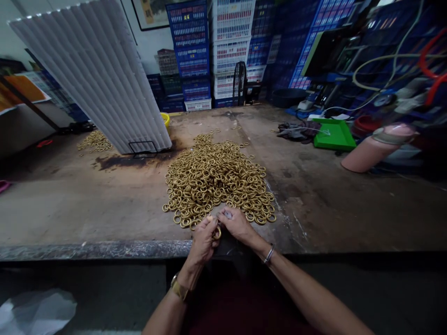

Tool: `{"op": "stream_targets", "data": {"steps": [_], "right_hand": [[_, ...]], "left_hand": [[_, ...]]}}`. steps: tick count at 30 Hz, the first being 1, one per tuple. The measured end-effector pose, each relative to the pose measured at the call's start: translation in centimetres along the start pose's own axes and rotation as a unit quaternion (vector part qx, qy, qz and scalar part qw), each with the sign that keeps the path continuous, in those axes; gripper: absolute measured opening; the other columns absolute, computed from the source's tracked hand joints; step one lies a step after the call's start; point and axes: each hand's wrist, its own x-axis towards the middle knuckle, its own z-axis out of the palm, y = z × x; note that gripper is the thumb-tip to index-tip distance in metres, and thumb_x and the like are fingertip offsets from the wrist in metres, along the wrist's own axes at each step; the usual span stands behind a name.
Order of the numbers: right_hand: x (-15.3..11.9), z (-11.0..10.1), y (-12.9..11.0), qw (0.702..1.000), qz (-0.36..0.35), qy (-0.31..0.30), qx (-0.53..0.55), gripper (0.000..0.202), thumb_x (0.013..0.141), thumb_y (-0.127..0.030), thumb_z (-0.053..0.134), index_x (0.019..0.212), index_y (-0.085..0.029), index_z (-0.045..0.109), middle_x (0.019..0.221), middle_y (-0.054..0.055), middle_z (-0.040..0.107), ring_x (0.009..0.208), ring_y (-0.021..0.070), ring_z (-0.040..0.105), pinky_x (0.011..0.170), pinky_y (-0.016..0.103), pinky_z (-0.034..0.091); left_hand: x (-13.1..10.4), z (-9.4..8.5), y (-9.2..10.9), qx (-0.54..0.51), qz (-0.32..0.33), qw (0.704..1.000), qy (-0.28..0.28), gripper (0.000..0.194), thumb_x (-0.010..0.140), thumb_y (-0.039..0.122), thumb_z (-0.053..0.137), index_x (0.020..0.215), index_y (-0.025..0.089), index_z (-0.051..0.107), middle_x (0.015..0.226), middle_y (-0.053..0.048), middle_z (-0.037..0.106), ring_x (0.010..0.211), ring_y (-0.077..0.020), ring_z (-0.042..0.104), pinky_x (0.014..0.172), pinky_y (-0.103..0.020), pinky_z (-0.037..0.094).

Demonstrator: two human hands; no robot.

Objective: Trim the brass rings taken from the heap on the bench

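Observation:
A heap of brass-coloured rings (pixel 223 172) lies spread on the worn table in front of me. At the heap's near edge my left hand (pixel 204 237) is closed on a brass ring (pixel 217 233), which shows between its fingers and the other hand. Close beside it, my right hand (pixel 235 223) has its fingers pinched together around a small greyish piece (pixel 228 214), too small to name. The fingertips of both hands nearly meet. A watch (pixel 179 287) is on my left wrist and a metal bangle (pixel 268 254) on my right.
A tall corrugated white panel (pixel 94 74) stands in a wire holder (pixel 142 149) at the left, with a smaller ring pile (pixel 95 141) beside it. A green tray (pixel 334 134) and a pink bottle (pixel 375 151) are at the right. Stacked crates (pixel 192 51) stand behind the table.

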Motion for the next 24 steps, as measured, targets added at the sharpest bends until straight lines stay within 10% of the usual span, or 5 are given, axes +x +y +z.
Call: {"op": "stream_targets", "data": {"steps": [16, 24], "right_hand": [[-0.5, -0.3, 0.3, 0.982, 0.076, -0.035, 0.167, 0.018, 0.073, -0.031, 0.048, 0.063, -0.016, 0.051, 0.048, -0.005, 0.048, 0.035, 0.0043, 0.033, 0.035, 0.017, 0.025], [-1.0, 0.0, 0.8, 0.995, -0.065, -0.02, -0.079, 0.014, 0.072, -0.019, 0.046, 0.063, -0.016, 0.057, 0.054, -0.002, 0.051, 0.051, 0.0082, 0.041, 0.051, 0.019, 0.03]], "left_hand": [[-0.5, 0.0, 0.1, -0.082, -0.013, 0.994, -0.071, 0.03, 0.068, 0.037, 0.065, 0.074, 0.014, 0.047, 0.062, 0.004, 0.046, 0.038, 0.0006, 0.026, 0.033, -0.012, 0.015], [-0.2, -0.1, 0.4, -0.088, 0.013, 0.995, -0.039, 0.03, 0.069, 0.039, 0.064, 0.073, 0.015, 0.045, 0.054, 0.007, 0.039, 0.038, -0.0013, 0.03, 0.032, -0.012, 0.017]]}}
